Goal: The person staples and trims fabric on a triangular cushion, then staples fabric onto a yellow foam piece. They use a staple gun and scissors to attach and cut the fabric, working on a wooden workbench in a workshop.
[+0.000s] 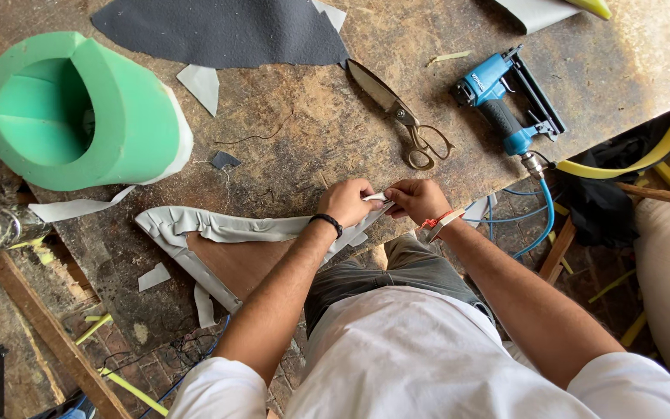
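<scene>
Two hands at work: both meet at the near edge of the wooden workbench [288,147].
Foam form: green foam cylinder [79,109], lying on its side at far left, hollow end facing the camera.
Dark sheet: black material [219,31] flat at the bench's far edge.
Panel: triangular board wrapped in grey vinyl [219,233], wood face up, lying on the bench edge with its right corner under the hands.
Left hand [344,203]: fingers closed, pinching the vinyl at that corner.
Right hand [416,200]: fingers closed on the same vinyl edge, touching the left hand.
Scissors [401,116]: blades shut, beyond the hands.
Staple gun [505,101]: blue, on the bench at right, hose attached.
</scene>
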The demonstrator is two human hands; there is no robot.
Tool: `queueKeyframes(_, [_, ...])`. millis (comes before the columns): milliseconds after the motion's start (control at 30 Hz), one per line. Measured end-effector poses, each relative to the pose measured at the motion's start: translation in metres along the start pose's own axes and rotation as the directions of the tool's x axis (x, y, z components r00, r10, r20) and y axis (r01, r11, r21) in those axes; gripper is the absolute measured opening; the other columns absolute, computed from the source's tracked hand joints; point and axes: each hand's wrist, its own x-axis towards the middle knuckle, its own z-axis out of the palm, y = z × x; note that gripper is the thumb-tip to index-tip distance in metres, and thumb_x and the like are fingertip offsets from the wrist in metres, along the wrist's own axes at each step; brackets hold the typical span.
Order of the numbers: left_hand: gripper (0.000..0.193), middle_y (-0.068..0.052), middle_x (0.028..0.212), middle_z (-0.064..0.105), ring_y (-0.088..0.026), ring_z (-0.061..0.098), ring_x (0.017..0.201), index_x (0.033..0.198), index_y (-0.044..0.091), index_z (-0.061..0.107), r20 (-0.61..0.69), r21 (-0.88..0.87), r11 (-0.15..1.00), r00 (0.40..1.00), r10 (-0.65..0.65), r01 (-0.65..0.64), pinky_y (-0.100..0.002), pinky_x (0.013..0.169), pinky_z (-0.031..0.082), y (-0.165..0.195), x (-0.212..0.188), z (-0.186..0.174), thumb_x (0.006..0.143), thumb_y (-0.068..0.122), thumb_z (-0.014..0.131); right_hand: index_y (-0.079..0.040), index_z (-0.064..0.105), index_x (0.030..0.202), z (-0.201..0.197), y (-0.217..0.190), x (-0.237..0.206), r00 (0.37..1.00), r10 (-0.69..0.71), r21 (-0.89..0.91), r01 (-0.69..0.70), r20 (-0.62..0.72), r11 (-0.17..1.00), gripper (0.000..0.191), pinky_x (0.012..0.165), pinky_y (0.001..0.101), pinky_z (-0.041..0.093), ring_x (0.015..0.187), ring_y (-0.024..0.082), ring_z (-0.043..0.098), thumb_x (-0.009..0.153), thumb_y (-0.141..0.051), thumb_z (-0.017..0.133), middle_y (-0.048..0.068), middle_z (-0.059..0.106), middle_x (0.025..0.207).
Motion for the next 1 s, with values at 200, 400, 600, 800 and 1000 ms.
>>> queueKeyframes(200, [0.029, -0.002, 0.089, 0.077, -0.019, 0.072, 0.084, 0.098, 0.020, 0.077, -0.040, 0.105, 0.994, 0.999, 0.026, -0.022, -0.038, 0.075, 0.056, 0.006, 0.001, 0.008, 0.084, 0.045, 0.082, 0.002, 0.073, 0.116, 0.003, 0.004, -0.001, 1.000, -0.021, -0.046, 0.020, -0.014, 0.999, 0.027, 0.074, 0.0311, 0.066, 0.083, 0.019, 0.078, 0.097, -0.017, 0.066, 0.011, 0.078, 0.097])
queueKeyframes(400, [0.013, 0.000, 0.084, 0.078, -0.020, 0.073, 0.077, 0.091, 0.021, 0.078, -0.245, 0.112, 0.993, 0.967, 0.065, -0.039, -0.040, 0.069, 0.054, 0.001, 0.007, 0.021, 0.088, 0.033, 0.077, 0.006, 0.072, 0.115, -0.002, 0.005, 0.004, 0.997, -0.057, 0.103, 0.051, 0.055, 0.993, 0.027, 0.076, 0.0332, 0.066, 0.086, 0.023, 0.078, 0.099, -0.015, 0.066, 0.017, 0.077, 0.099])
queueKeyframes(600, [0.004, 0.000, 0.082, 0.075, -0.020, 0.071, 0.073, 0.086, 0.015, 0.072, -0.435, 0.102, 0.975, 0.872, 0.224, -0.199, -0.037, 0.061, 0.052, -0.013, 0.023, 0.046, 0.088, 0.013, 0.074, 0.006, 0.071, 0.115, -0.014, 0.016, 0.013, 0.983, 0.135, 0.394, -0.174, 0.126, 0.902, 0.025, 0.084, 0.0374, 0.066, 0.091, 0.027, 0.078, 0.095, -0.006, 0.064, 0.019, 0.076, 0.106])
queueKeyframes(800, [0.020, -0.004, 0.089, 0.072, -0.023, 0.072, 0.081, 0.090, 0.010, 0.066, -0.558, 0.218, 0.868, 0.672, 0.486, -0.446, -0.036, 0.067, 0.058, -0.027, 0.030, 0.074, 0.082, -0.008, 0.065, 0.005, 0.072, 0.107, -0.014, 0.020, 0.027, 0.968, 0.242, 0.344, -0.248, 0.059, 0.906, 0.017, 0.083, 0.0400, 0.066, 0.088, 0.025, 0.076, 0.091, -0.001, 0.066, 0.017, 0.075, 0.099])
queueKeyframes(1000, [0.021, -0.006, 0.089, 0.071, -0.024, 0.071, 0.083, 0.090, 0.009, 0.067, -0.531, 0.277, 0.787, 0.594, 0.604, -0.552, -0.037, 0.069, 0.059, -0.040, 0.046, 0.069, 0.079, -0.009, 0.065, -0.007, 0.075, 0.109, -0.024, 0.001, 0.033, 0.981, -0.107, 0.029, 0.103, 0.161, 0.994, 0.019, 0.082, 0.0334, 0.065, 0.090, 0.021, 0.076, 0.093, -0.014, 0.069, 0.008, 0.079, 0.101])
